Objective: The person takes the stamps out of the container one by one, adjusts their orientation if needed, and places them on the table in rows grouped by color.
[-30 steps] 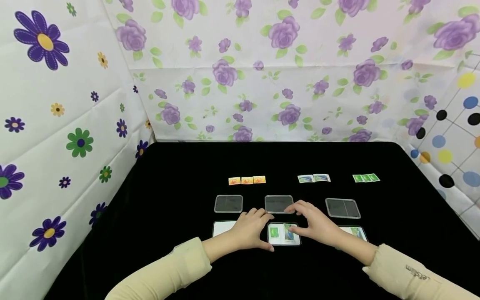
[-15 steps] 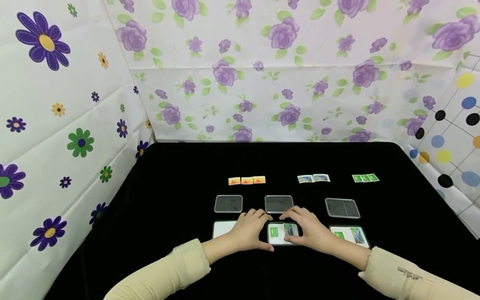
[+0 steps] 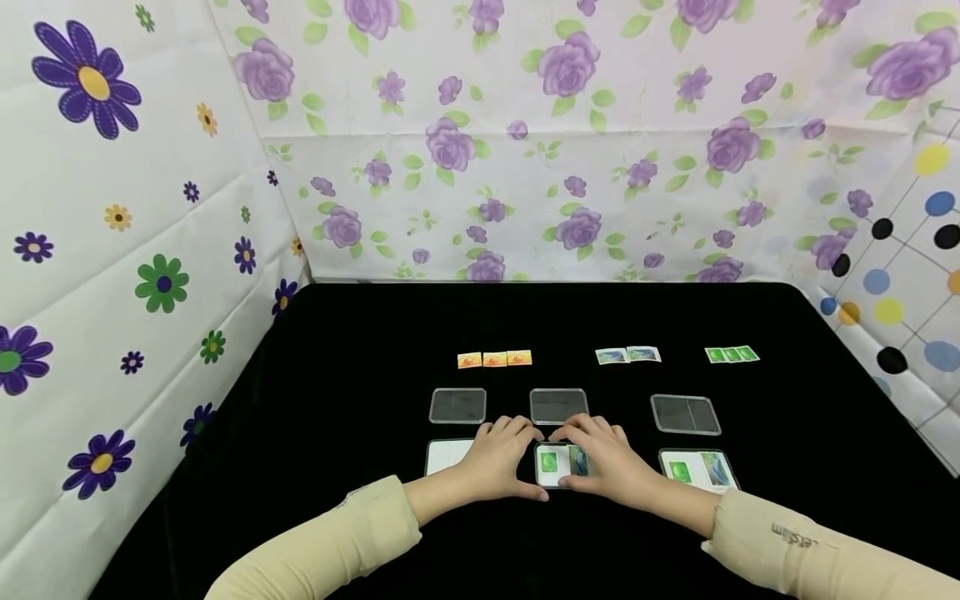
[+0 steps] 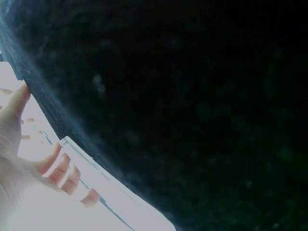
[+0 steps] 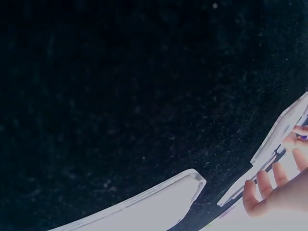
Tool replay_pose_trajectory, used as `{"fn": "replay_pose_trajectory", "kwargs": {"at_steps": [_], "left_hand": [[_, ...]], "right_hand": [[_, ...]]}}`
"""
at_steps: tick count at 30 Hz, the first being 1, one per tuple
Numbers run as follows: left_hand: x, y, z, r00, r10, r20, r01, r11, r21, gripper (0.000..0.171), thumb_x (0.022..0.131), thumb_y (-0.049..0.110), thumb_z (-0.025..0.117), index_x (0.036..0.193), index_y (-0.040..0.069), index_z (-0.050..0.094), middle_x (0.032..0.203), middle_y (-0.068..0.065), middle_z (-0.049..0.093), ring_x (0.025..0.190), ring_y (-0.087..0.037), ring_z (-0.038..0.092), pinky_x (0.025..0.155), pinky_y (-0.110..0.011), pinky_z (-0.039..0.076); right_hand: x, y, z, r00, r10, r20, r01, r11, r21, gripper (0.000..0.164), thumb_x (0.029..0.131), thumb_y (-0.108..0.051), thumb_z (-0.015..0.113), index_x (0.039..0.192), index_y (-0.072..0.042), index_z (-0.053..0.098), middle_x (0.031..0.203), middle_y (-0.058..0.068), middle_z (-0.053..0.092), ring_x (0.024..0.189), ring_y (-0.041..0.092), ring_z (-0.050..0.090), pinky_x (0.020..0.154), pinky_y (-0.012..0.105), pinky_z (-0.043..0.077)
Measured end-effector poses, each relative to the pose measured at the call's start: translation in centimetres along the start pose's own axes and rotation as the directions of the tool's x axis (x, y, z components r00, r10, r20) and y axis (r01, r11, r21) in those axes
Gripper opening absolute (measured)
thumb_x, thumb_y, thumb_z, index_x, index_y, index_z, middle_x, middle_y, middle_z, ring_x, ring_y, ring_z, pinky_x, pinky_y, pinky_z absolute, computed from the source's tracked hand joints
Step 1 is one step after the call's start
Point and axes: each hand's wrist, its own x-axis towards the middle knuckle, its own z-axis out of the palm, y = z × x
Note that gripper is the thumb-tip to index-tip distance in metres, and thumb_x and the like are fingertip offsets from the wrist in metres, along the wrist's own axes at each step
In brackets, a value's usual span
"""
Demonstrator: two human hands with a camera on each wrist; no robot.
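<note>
A flat clear case (image 3: 555,481) with a white insert lies on the black cloth between both hands. In it are a green stamp-like picture (image 3: 549,462) on the left and a blue-green one (image 3: 577,460) on the right, partly covered. My left hand (image 3: 497,461) holds the case's left end, thumb at the near edge, fingertips at the far edge. From the right, my right hand (image 3: 618,463) curves around the other end, index finger at the far edge, thumb overlapping the near one. In the left wrist view the fingers (image 4: 72,179) are spread near a clear rim.
Another white-lined case (image 3: 447,454) is partly behind my left hand; a filled one (image 3: 699,472) lies right. Clear lids (image 3: 457,407), (image 3: 558,406), (image 3: 685,415) form a row behind. Farther back are orange (image 3: 494,359), blue (image 3: 628,355) and green (image 3: 732,354) stamp-like pictures. Flowered cloth walls (image 3: 525,167) enclose the table.
My right hand has slid left across the case, its thumb moving from the blue-green picture to the near edge. The right-hand filled case has come into fuller view. My left hand stays put.
</note>
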Motion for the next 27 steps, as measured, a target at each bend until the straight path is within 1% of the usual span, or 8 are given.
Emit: {"fn": "replay_pose_trajectory", "kwargs": {"at_steps": [5,12,17,27], "left_hand": [[0.0,-0.1,0.1,1.000,0.008,0.003,-0.008,1.000,0.001,0.075,0.069,0.061,0.073,0.127,0.017,0.054,0.129,0.001,0.051,0.120,-0.020,0.047,0.097,-0.049,0.041],[0.0,-0.2,0.2,1.000,0.017,0.007,-0.017,1.000,-0.009,0.074,0.071,0.060,0.072,0.127,0.017,0.052,0.131,0.000,0.049,0.122,-0.021,0.046,0.098,-0.050,0.040],[0.0,-0.3,0.1,1.000,0.018,0.016,-0.018,1.000,-0.006,0.073,0.072,0.060,0.071,0.128,0.017,0.051,0.133,-0.001,0.048,0.122,-0.022,0.045,0.097,-0.050,0.040],[-0.1,-0.3,0.0,0.999,0.025,0.024,-0.025,1.000,0.010,0.072,0.074,0.060,0.070,0.129,0.017,0.050,0.134,-0.001,0.047,0.123,-0.022,0.044,0.097,-0.050,0.040]], "right_hand": [[0.2,0.2,0.3,1.000,0.012,0.004,-0.012,1.000,-0.026,0.049,0.072,-0.034,0.080,0.114,-0.018,0.061,0.116,0.002,0.054,0.105,0.025,0.050,0.081,0.046,0.039],[0.4,0.1,0.9,0.999,0.020,-0.035,-0.021,0.999,-0.043,0.041,0.072,-0.033,0.080,0.106,-0.018,0.064,0.112,0.002,0.057,0.099,0.022,0.052,0.079,0.043,0.039],[0.4,-0.2,1.0,0.997,0.036,-0.064,-0.038,0.999,-0.038,0.037,0.071,-0.032,0.081,0.101,-0.018,0.064,0.110,0.002,0.058,0.095,0.020,0.052,0.077,0.041,0.039],[0.6,-0.7,1.1,0.994,0.061,-0.086,-0.063,0.998,-0.019,0.032,0.071,-0.027,0.081,0.096,-0.016,0.065,0.105,0.001,0.059,0.092,0.018,0.052,0.076,0.041,0.042]]}}
